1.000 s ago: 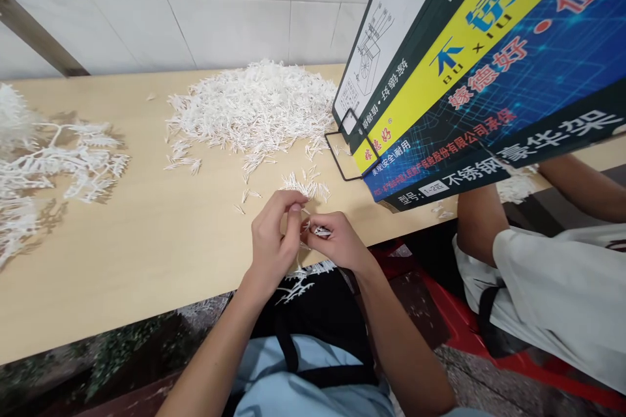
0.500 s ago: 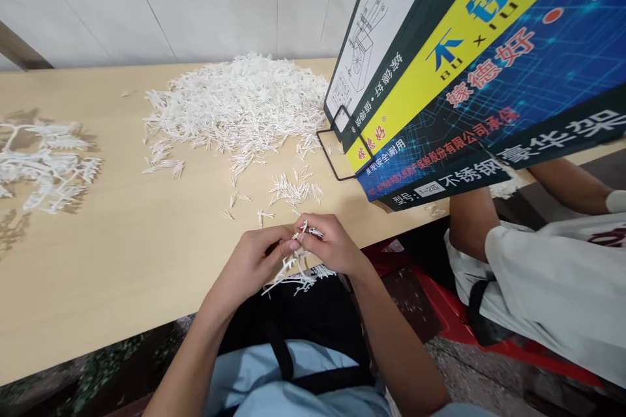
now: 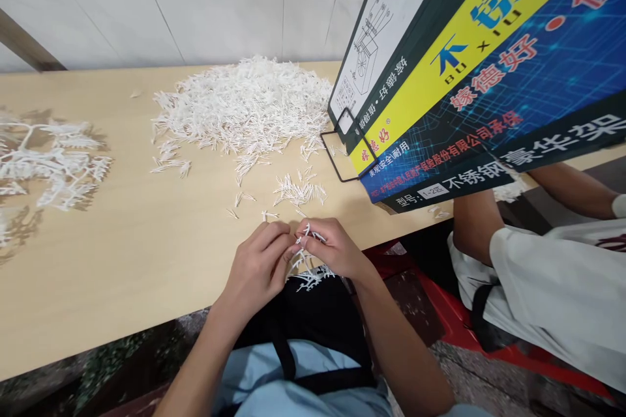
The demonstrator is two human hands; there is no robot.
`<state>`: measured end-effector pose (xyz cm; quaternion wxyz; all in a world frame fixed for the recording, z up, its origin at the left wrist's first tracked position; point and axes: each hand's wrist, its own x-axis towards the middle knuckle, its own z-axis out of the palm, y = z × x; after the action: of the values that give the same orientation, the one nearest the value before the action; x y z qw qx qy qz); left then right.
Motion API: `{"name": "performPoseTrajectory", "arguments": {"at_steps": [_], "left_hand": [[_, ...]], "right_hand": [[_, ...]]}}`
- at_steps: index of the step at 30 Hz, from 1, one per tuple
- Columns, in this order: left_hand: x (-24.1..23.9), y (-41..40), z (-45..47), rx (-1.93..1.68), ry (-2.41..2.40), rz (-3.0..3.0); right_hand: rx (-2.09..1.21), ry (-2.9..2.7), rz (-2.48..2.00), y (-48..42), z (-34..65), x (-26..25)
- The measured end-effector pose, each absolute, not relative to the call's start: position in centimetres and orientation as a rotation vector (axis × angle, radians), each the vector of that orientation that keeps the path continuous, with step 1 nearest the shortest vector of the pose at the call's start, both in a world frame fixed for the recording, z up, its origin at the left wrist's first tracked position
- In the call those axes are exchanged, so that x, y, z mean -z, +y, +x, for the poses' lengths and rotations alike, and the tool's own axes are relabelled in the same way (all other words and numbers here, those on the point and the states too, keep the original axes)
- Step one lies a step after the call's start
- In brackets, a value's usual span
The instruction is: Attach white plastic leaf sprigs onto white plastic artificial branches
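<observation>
Both the left hand point(image 3: 259, 267) and right hand point(image 3: 328, 249) pinch a white plastic sprig point(image 3: 307, 267) at the table edge point(image 3: 147, 332).

1. The table point(image 3: 122, 260) is set against the wall point(image 3: 195, 6), which runs behind it.
2. A heap of small pieces point(image 3: 244, 104) is piled at the far middle of the table, near the wall.
3. A loose scatter point(image 3: 298, 192) is spread in front of the heap, between it and the hands.
4. Branched stems point(image 3: 49, 163) are laid at the table's left end, well apart from the heap.
5. A box point(image 3: 464, 78) is propped tilted over the table's right end, just right of the heap, with a wire stand point(image 3: 342, 156) at its lower left corner.
6. At the table's near edge, a sprig point(image 3: 306, 270) is pinched between the left hand point(image 3: 259, 267) and the right hand point(image 3: 332, 251), which are side by side.
7. A co-worker point(image 3: 548, 287) is seated to the right, below the box.
</observation>
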<state>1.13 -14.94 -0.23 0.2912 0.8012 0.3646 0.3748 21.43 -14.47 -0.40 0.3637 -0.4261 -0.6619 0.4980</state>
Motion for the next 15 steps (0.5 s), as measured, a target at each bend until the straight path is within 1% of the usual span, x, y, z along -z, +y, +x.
{"name": "performPoseTrajectory", "arguments": {"at_steps": [6, 15], "left_hand": [[-0.9, -13.9, 1.0, -0.765, 0.680, 1.894], [-0.5, -13.2, 0.7, -0.754, 0.598, 1.559]], "right_hand": [[-1.461, -1.755, -0.900, -14.2, 22.3, 0.5], [-1.520, -1.736, -0.854, -14.2, 22.6, 0.9]]}}
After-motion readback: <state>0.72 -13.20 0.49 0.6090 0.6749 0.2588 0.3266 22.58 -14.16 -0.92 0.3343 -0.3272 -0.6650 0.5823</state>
